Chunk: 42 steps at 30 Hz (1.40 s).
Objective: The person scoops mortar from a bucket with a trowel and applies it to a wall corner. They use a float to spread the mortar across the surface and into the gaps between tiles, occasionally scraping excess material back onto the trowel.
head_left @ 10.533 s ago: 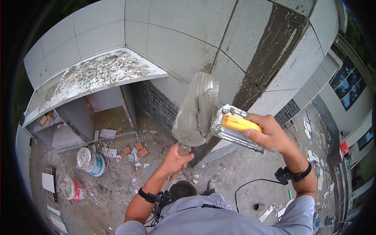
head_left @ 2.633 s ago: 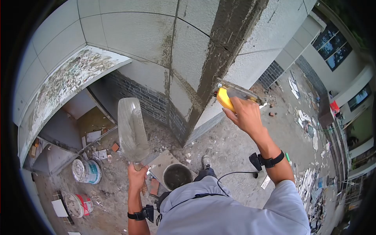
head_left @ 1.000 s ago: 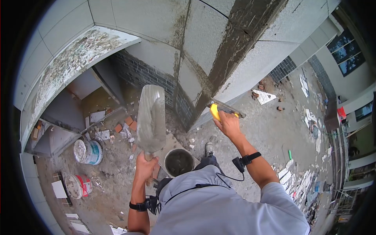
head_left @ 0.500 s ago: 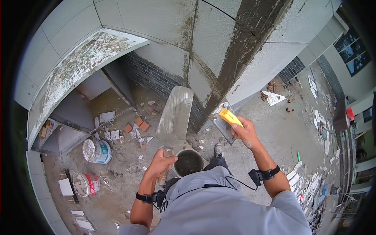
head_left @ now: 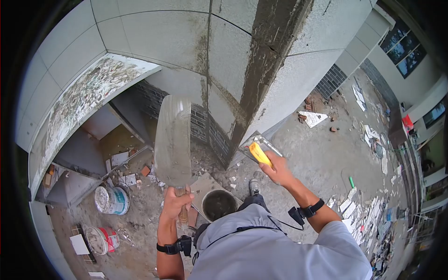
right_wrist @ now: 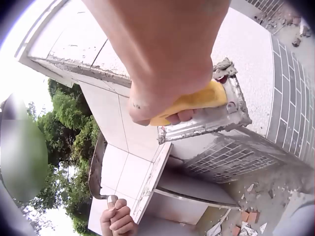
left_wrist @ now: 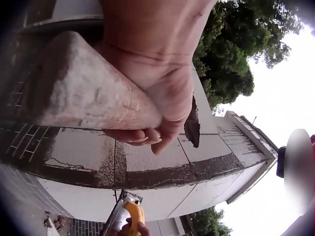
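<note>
In the head view my left hand [head_left: 173, 204] grips the wooden handle [head_left: 183, 215] of a wide, mortar-smeared trowel [head_left: 173, 140], its blade pointing away from me. My right hand [head_left: 278, 169] holds the yellow handle [head_left: 259, 153] of a flat rectangular float [head_left: 275, 148], beside the lower end of the wall corner. A dark mortar strip [head_left: 261, 60] runs down that corner. The right wrist view shows mortar lumps on the rim of the float [right_wrist: 238, 110]. The left wrist view shows the fingers curled round the handle [left_wrist: 98, 93].
A bucket of grey mortar [head_left: 219, 205] stands on a board [head_left: 199, 185] by my feet. Two pails [head_left: 112, 200] [head_left: 102, 240] stand at the left, below a splattered counter [head_left: 93, 86]. Broken tiles [head_left: 364, 214] and rubble lie on the right.
Since half a second ago the view has shifted and the float has turned, lying flatter beside the corner's lower end. The trowel blade stands more upright in view. Both hands keep their hold.
</note>
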Available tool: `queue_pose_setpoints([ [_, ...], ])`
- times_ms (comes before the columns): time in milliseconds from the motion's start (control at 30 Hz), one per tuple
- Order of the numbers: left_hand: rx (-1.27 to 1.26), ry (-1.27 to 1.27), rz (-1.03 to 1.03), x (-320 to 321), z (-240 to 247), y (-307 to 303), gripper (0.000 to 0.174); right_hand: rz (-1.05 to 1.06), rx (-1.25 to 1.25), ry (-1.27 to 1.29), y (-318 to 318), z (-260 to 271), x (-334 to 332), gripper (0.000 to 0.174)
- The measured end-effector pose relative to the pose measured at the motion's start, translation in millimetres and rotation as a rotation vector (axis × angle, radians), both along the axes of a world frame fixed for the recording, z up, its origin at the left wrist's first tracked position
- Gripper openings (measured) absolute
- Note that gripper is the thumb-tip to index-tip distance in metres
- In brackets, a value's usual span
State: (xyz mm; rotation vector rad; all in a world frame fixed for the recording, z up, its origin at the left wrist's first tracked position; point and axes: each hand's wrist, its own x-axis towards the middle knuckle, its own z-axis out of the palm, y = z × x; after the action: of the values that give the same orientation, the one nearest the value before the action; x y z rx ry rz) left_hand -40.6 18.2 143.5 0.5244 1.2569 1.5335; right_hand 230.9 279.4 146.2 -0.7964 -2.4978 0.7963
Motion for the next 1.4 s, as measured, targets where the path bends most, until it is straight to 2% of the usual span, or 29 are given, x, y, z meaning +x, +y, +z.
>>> queue_pose_setpoints([
  [33,-0.024,-0.008,0.008,-4.0,-1.8,-5.0,0.020,-0.027,0.074,-0.094,4.3,20.2,-2.2,0.030],
  [67,-0.046,-0.012,0.010,-5.4,-3.9,-7.4,0.020,-0.035,0.076,-0.086,12.6,26.4,-5.0,0.030],
  [167,-0.116,0.057,0.046,0.6,-20.6,-15.0,0.021,-0.082,0.315,-0.029,26.3,37.2,-10.6,0.035],
  [300,-0.174,0.095,0.061,12.4,-27.1,-25.2,0.022,-0.122,0.414,-0.064,22.1,74.8,-15.0,0.036],
  [400,-0.180,0.103,0.009,14.0,-33.5,-27.9,0.022,-0.121,0.478,-0.035,24.4,94.6,-22.8,0.036],
  [467,-0.180,0.076,0.048,14.2,-36.0,-27.6,0.023,-0.143,0.528,0.015,30.0,103.0,-36.5,0.036],
  [600,-0.158,0.085,0.040,10.1,-37.1,-28.2,0.023,-0.187,0.464,-0.024,40.4,98.8,-70.3,0.037],
  [667,-0.147,0.057,0.027,5.7,-40.8,-28.9,0.025,-0.119,0.349,-0.116,42.8,94.0,-83.0,0.039],
  [733,-0.137,0.059,0.025,6.7,-38.7,-29.9,0.025,-0.049,0.322,-0.045,38.0,89.4,-81.1,0.040],
  [867,-0.140,0.042,0.062,4.4,-40.8,-31.5,0.022,-0.086,0.379,-0.003,21.1,144.3,-70.3,0.037],
  [933,-0.127,0.032,0.061,4.9,-38.4,-31.0,0.022,-0.171,0.531,0.123,28.7,172.3,-67.4,0.036],
  [967,-0.116,0.021,0.055,4.2,-37.5,-30.2,0.021,-0.186,0.528,0.122,30.8,184.0,-68.4,0.035],
  [1067,-0.092,0.067,0.053,2.1,-44.1,-26.6,0.021,-0.179,0.455,0.045,40.4,180.3,-83.1,0.037],
  [1133,-0.104,0.063,0.067,8.8,-35.2,-26.6,0.020,-0.052,0.308,-0.034,39.3,171.3,-90.8,0.041],
  [1200,-0.109,0.064,0.087,5.0,-33.4,-26.8,0.020,-0.019,0.320,-0.021,28.6,165.5,-87.9,0.041],
  [1233,-0.107,0.075,0.066,2.5,-41.0,-29.4,0.020,-0.012,0.340,-0.017,30.9,177.1,-88.9,0.041],
  [1300,-0.114,0.079,0.045,5.2,-44.8,-32.1,0.020,-0.130,0.475,0.164,19.7,202.0,-78.8,0.040],
  [1400,-0.099,0.058,0.049,5.5,-43.1,-31.9,0.020,-0.229,0.468,0.198,27.1,255.7,-78.4,0.038],
])
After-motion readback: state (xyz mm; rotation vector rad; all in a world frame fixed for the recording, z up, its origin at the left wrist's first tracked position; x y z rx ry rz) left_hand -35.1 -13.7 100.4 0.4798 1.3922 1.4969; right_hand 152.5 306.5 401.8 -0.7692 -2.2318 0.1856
